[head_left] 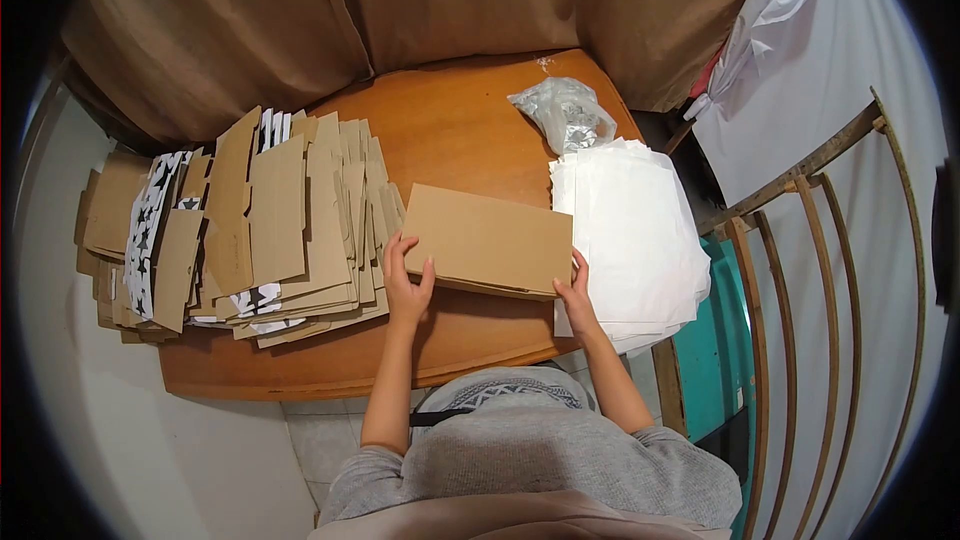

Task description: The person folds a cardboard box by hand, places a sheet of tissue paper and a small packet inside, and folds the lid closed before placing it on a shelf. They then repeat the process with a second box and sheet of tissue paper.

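A closed brown cardboard box [490,240] is held between my two hands over the wooden table [440,130]. My left hand [407,280] grips its left end, with fingers on the side and the thumb at the front edge. At the right end, my right hand [575,290] holds the front corner. Just right of the box lies a stack of white paper sheets [635,240]. Left of it are piles of folded cardboard pieces [280,205], some with a black-and-white star pattern. The undersides of the box and of my fingers are hidden.
A clear plastic bag [567,115] rests behind the white sheets. Brown curtains [460,0] hang behind the table. A wooden rack [800,240] stands on the right, near a teal surface [715,340] and a white cloth [800,110].
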Demonstrator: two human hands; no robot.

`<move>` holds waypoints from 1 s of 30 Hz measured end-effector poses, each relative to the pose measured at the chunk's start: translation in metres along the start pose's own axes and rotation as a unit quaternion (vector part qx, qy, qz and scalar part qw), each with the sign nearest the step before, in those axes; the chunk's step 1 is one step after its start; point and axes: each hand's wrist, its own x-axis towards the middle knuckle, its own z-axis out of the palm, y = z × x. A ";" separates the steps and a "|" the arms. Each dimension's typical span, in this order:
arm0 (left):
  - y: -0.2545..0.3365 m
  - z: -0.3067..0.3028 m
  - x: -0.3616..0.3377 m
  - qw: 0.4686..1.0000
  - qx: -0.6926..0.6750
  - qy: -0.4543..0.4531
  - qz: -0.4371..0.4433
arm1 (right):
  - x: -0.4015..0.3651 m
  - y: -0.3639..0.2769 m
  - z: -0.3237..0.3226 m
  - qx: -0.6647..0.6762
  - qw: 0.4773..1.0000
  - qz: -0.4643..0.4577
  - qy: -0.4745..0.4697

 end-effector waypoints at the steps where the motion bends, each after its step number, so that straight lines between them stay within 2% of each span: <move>1: -0.006 0.005 0.006 1.000 0.000 0.001 -0.002 | 0.000 0.002 0.003 0.002 1.000 0.002 -0.001; 3: -0.018 0.014 0.015 1.000 0.009 -0.022 -0.019 | 0.000 0.003 0.007 0.003 1.000 0.005 -0.004; 5: -0.031 0.022 0.020 1.000 0.019 -0.008 -0.019 | -0.002 0.002 0.009 -0.002 0.999 0.039 -0.005; 7: -0.035 0.026 0.021 0.996 0.012 0.033 -0.080 | 0.001 -0.001 0.010 0.012 0.998 0.057 0.008; 8: -0.035 0.029 0.018 0.996 0.013 0.034 -0.082 | 0.002 -0.004 0.008 0.004 0.996 0.083 0.016; 10: -0.030 0.037 0.009 0.980 0.092 0.135 -0.112 | 0.011 -0.007 0.005 -0.006 0.994 0.109 0.021; 11: -0.025 0.044 0.002 0.979 0.093 0.137 -0.115 | 0.017 -0.004 0.003 -0.036 0.995 0.075 0.053; 13: -0.012 0.060 -0.018 0.939 0.053 0.276 -0.199 | 0.034 0.004 -0.002 -0.067 0.994 0.045 0.079; 14: -0.015 0.067 -0.036 0.933 0.031 0.245 -0.261 | 0.046 0.006 -0.007 -0.139 0.986 -0.030 0.090; 15: -0.004 0.069 -0.046 0.931 0.034 0.248 -0.264 | 0.058 0.005 -0.009 -0.209 0.967 -0.104 0.099; 17: 0.022 0.070 -0.056 0.889 -0.154 0.094 -0.422 | 0.077 -0.017 -0.001 -0.188 0.969 -0.124 0.101; 18: 0.024 0.072 -0.063 0.888 -0.152 0.099 -0.424 | 0.087 -0.025 -0.001 -0.202 0.973 -0.086 0.065; 19: 0.025 0.075 -0.069 0.867 -0.196 0.060 -0.454 | 0.095 -0.029 -0.003 -0.215 0.975 -0.048 0.029; 20: 0.025 0.077 -0.074 0.842 -0.240 0.021 -0.483 | 0.109 -0.011 -0.007 -0.231 0.971 -0.038 0.048; 21: 0.027 0.078 -0.074 0.841 -0.240 0.030 -0.483 | 0.111 -0.015 -0.007 -0.233 0.971 -0.040 0.039; 23: 0.029 0.078 -0.074 0.819 -0.286 -0.001 -0.497 | 0.110 -0.032 -0.001 -0.334 0.941 0.018 -0.053; 24: 0.033 0.076 -0.072 0.819 -0.285 0.007 -0.498 | 0.109 -0.035 0.001 -0.335 0.940 0.016 -0.061; 26: 0.046 0.071 -0.064 0.785 -0.352 0.002 -0.510 | 0.106 -0.037 0.002 -0.329 0.941 0.025 -0.078; 30: 0.057 0.083 -0.065 0.765 -0.361 0.023 -0.532 | 0.097 -0.038 -0.003 -0.274 0.948 0.062 -0.147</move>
